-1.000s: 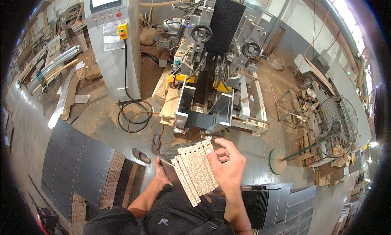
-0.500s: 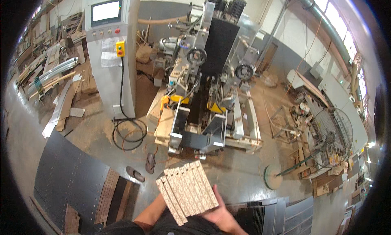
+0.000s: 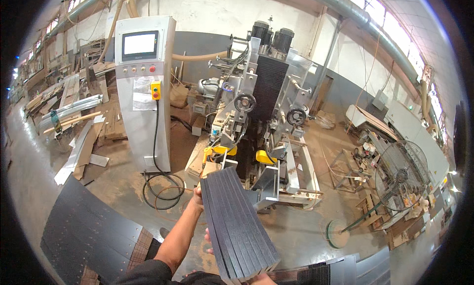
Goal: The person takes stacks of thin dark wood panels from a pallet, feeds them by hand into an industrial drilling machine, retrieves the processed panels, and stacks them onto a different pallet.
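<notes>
1. Dark laminated strips [image 3: 239,221], held as one tight bundle, tilting up and away from the chest toward the machine; about six or seven strip edges showing side by side, exact count unclear.
2. Gripping the far upper corner of the bundle with the left hand [image 3: 197,196], fingers wrapped round the edge.
3. Supporting the near end from below with the right hand [image 3: 261,279], mostly hidden under the strips at the lower picture edge; closed or open, cannot tell.
4. Judging the carry: keeping the strip ends flush and the stack squeezed together so none slides out, and keeping the leading end level with the infeed rather than dipping.
5. Lying on the floor at the lower left, dark perforated sheets [image 3: 89,225], at least two overlapping.
6. Coiling on the floor just beyond, one black cable [image 3: 160,193] running up to the cabinet.
7. Standing ahead, one grey woodworking machine [image 3: 261,112] with two handwheels, two yellow guards and two motors on top.
8. Standing left of it, one control cabinet [image 3: 143,87] with one screen.
9. Standing far right, one pedestal fan [image 3: 402,179].
</notes>
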The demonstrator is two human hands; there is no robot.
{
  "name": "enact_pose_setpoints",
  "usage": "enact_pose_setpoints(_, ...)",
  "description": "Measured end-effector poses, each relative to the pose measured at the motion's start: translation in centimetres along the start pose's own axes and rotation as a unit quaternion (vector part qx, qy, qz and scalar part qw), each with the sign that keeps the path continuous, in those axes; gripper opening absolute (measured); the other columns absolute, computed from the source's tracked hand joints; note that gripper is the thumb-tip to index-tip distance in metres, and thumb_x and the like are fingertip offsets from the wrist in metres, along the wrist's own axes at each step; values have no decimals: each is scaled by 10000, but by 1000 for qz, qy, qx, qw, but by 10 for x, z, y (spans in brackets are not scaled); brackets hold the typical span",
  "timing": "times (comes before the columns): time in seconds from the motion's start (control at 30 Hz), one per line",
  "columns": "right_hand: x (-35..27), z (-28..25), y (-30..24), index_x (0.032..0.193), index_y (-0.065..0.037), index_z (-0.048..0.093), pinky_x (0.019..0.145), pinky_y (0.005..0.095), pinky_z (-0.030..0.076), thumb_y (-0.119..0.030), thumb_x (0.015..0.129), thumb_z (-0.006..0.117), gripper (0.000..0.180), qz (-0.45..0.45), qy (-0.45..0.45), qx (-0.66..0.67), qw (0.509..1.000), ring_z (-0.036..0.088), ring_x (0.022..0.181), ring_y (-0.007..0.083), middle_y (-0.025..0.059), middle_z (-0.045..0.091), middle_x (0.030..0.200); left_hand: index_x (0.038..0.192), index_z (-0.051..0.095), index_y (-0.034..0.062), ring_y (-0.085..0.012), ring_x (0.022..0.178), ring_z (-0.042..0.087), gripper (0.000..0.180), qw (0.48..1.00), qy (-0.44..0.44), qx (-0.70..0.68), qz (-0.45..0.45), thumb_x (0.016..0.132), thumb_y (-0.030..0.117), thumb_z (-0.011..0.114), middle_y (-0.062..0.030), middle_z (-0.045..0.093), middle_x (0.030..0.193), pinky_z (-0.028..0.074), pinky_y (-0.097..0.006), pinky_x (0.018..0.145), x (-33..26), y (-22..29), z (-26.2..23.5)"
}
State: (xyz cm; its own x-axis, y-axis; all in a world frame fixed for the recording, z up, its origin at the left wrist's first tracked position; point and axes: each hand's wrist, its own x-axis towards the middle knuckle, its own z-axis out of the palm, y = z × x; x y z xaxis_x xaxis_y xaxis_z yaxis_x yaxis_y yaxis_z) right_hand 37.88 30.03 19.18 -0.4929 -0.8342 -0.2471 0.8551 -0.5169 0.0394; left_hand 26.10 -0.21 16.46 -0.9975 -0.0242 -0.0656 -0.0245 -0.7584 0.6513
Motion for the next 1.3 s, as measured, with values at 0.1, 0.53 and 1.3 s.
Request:
enact_pose_setpoints(0.1,12,-2,-5,1394,-16,406,1003,507,395,-679,872,433,844,-43,7,-22,999,458,1269,312,133,464,1414,1401,427,49,-297,1245,481,959,996,-32,80,11,642,558,718,-152,496,1363,380,-441,1036,12,41,6)
enact_pose_setpoints(0.53,181,134,-161,1367,-27,439,963,472,441,-629,896,434,764,-407,-230,-204,860,499,1226,293,125,492,1384,1446,391,85,-161,1101,540,713,964,126,232,-26,871,435,627,-53,564,1296,430,-330,910,-26,33,-82)
enact_pose_setpoints(1.3,472,580,-372,1501,-107,-153,1023,538,423,-442,677,777,1287,-714,135,-164,667,323,1348,441,307,140,1489,1269,547,37,-221,1090,535,379,785,576,192,-119,995,257,405,-152,575,1202,427,-352,881,-99,-141,-316)
